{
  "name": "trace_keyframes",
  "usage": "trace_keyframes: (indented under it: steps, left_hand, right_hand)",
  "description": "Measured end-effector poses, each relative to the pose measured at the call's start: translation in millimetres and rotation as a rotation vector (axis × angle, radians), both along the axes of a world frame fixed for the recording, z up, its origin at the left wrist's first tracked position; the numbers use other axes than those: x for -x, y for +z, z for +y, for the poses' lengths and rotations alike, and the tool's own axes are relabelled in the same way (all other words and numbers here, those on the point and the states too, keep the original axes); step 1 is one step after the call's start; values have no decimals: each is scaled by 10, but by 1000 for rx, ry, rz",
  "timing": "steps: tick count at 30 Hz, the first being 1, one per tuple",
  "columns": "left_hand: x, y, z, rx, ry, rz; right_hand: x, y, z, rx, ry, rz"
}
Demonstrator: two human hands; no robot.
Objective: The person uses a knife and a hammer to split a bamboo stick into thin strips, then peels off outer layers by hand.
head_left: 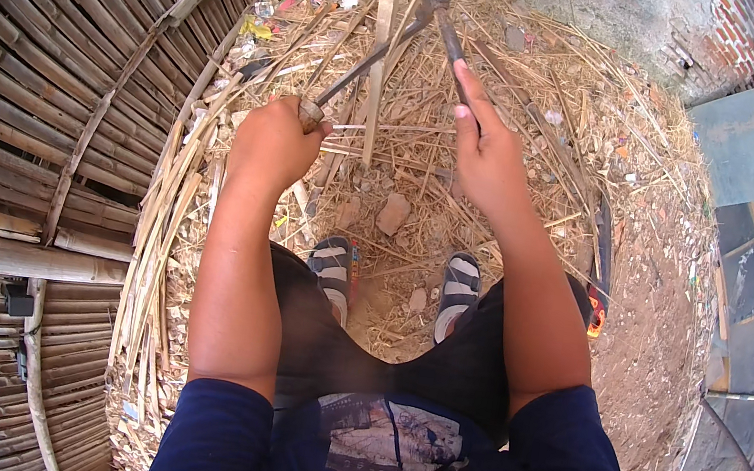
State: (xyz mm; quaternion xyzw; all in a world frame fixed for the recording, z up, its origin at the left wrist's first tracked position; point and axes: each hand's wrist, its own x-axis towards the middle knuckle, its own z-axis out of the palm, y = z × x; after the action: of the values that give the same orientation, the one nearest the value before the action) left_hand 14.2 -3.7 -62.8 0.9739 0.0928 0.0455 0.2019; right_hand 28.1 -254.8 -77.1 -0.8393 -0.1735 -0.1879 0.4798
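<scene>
My left hand [270,141] is closed round the pale wooden handle of a long-bladed knife [351,75]. Its narrow dark blade slants away up and to the right, crossing an upright bamboo strip [373,110]. My right hand [490,150] grips the dark handle of what looks like a hammer [450,42], with the index finger laid along it. The rounded head is at the far end of the blade; whether they touch I cannot tell. A second thin strip [419,0] rises beside the first, and both run out of view at the top.
Bamboo splinters [427,151] and straw litter the ground, with a stone [393,214] before my sandalled feet. A bamboo slat wall [40,92] stands at left. Long strips [167,235] lie along it. Sheets [741,147] lean at right, near a brick wall [737,40].
</scene>
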Motion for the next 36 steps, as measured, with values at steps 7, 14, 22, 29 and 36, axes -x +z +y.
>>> trace_keyframes:
  steps: [7, 14, 22, 29, 36]
  left_hand:
    - [54, 96, -3, -23, 25, 63]
    - [43, 78, 45, -7, 32, 81]
    - [7, 66, 200, 7, 58, 54]
    - [29, 63, 236, 14, 67, 76]
    - [83, 64, 183, 1, 46, 75]
  right_hand:
    - [-16, -5, -92, -57, 20, -5]
    - [133, 232, -125, -164, 102, 25]
    - [-141, -625, 6, 145, 151, 547]
    - [-5, 297, 29, -230, 9, 249]
    - [-200, 161, 125, 48, 65, -286]
